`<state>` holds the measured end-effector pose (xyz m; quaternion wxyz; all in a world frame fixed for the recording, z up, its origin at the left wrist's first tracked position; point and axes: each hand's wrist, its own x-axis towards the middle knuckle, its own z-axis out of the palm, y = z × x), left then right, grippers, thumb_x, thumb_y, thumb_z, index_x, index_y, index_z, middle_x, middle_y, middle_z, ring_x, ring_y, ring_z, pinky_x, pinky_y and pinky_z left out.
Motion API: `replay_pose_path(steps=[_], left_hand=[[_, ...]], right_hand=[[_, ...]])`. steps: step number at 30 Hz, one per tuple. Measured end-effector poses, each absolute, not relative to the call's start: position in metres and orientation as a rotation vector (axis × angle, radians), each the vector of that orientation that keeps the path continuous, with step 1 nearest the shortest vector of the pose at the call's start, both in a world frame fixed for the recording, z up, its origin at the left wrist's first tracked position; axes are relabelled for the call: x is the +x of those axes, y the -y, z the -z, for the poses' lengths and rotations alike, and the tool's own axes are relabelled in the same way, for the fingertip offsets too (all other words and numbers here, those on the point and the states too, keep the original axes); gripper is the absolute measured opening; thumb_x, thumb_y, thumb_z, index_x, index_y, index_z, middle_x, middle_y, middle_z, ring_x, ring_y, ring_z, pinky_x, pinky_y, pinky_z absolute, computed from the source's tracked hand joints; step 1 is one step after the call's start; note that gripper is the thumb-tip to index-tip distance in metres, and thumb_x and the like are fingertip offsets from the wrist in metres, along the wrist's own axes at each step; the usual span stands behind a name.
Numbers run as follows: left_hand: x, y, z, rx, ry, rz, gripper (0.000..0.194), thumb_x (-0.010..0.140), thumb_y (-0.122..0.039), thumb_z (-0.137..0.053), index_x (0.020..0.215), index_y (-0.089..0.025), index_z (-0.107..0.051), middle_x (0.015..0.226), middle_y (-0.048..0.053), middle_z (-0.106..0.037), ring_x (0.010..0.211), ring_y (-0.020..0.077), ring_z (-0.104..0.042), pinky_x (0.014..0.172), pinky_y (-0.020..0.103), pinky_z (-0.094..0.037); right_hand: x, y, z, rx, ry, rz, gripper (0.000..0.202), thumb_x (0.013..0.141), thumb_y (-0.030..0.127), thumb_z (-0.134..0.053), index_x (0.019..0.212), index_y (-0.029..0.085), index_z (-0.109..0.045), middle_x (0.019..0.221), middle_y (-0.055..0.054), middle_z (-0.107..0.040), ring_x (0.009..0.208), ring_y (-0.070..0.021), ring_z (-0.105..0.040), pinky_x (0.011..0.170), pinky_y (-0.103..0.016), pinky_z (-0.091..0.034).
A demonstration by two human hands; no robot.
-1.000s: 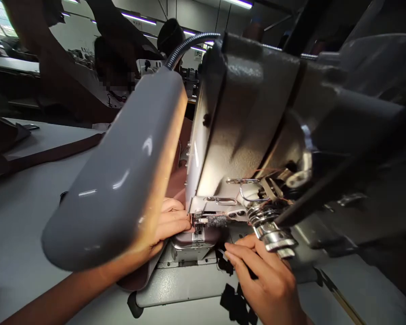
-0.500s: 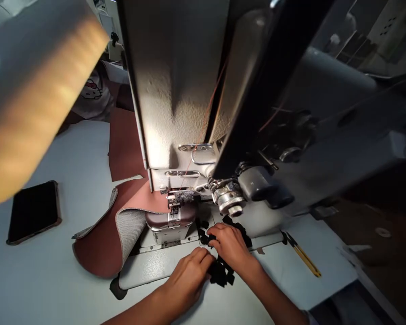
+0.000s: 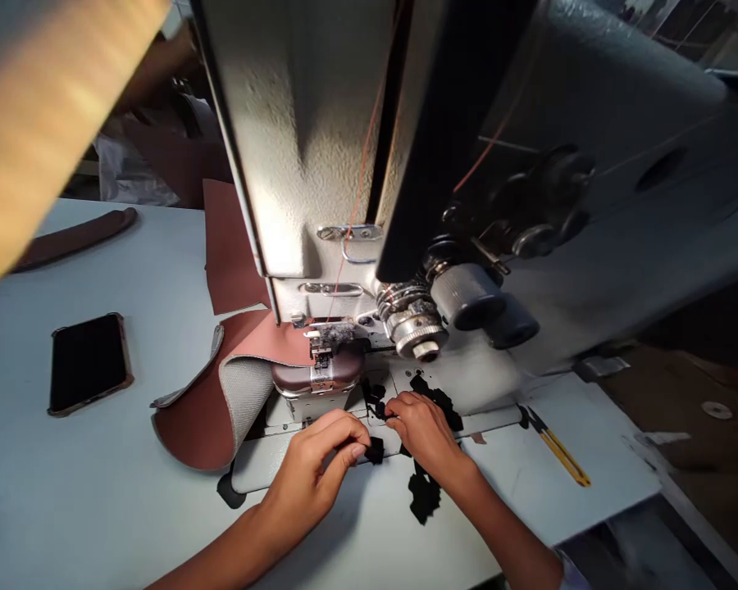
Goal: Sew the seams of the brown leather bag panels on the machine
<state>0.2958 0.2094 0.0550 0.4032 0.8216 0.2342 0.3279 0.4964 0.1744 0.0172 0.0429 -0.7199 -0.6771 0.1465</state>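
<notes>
Left hand (image 3: 320, 463) has moved off black scraps (image 3: 425, 495), pinching a black piece (image 3: 376, 450); whether the right hand (image 3: 423, 428) pinches anything is unclear.

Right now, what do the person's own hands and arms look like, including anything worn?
The left hand and right hand are bare, no gloves, rings or watch visible. The right arm has a greyish-lavender fabric sleeve at the picture's edge; the left arm shows none.

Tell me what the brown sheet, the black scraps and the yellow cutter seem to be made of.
Brown sheet: probably leather or imitation, smooth and fairly matte, with a grey, woven-looking back where it curls. Black scraps: perhaps cloth or felt, dull with ragged edges. Yellow cutter: probably mostly plastic, given its bright colour; finish too small to tell.
</notes>
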Motion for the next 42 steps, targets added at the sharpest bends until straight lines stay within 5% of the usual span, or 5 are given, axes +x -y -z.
replay_pose_path(steps=[7, 25, 36, 42], left_hand=[[0.265, -0.246, -0.103, 2.892, -0.548, -1.572, 0.014, 0.092, -0.006, -0.048, 0.093, -0.013, -0.061, 0.087, 0.006, -0.067, 0.087, 0.0193, -0.056, 0.075, 0.034, -0.038], [0.244, -0.273, -0.113, 3.084, -0.279, -1.244, 0.024, 0.085, -0.004, -0.047, 0.105, -0.004, -0.061, 0.101, 0.016, -0.065, 0.099, 0.0267, -0.056, 0.081, 0.042, -0.041], [0.240, -0.284, -0.118, 3.038, -0.199, -1.214, 0.029, 0.080, -0.001, -0.045, 0.105, -0.008, -0.059, 0.097, 0.011, -0.066, 0.096, 0.0224, -0.057, 0.077, 0.037, -0.045], [0.236, -0.286, -0.111, 3.009, -0.197, -1.159, 0.033, 0.081, -0.002, -0.046, 0.112, -0.007, -0.057, 0.104, 0.012, -0.065, 0.101, 0.0246, -0.055, 0.083, 0.040, -0.044]], right_hand=[[0.495, -0.176, -0.010, -2.235, 2.008, -0.459, 0.016, 0.084, 0.010, -0.055, 0.090, 0.020, -0.066, 0.090, -0.002, -0.064, 0.089, -0.0187, -0.058, 0.080, -0.029, -0.040], [0.496, -0.179, -0.003, -2.244, 1.990, -0.495, 0.019, 0.085, 0.008, -0.050, 0.088, 0.020, -0.065, 0.091, -0.002, -0.063, 0.089, -0.0189, -0.057, 0.079, -0.030, -0.039], [0.493, -0.178, 0.000, -2.276, 2.047, -0.469, 0.018, 0.090, 0.010, -0.047, 0.082, 0.018, -0.060, 0.087, -0.001, -0.060, 0.087, -0.0176, -0.056, 0.075, -0.028, -0.037], [0.494, -0.176, 0.001, -2.266, 2.067, -0.519, 0.026, 0.087, 0.003, -0.044, 0.094, 0.021, -0.061, 0.094, -0.002, -0.060, 0.086, -0.0186, -0.059, 0.071, -0.029, -0.036]])
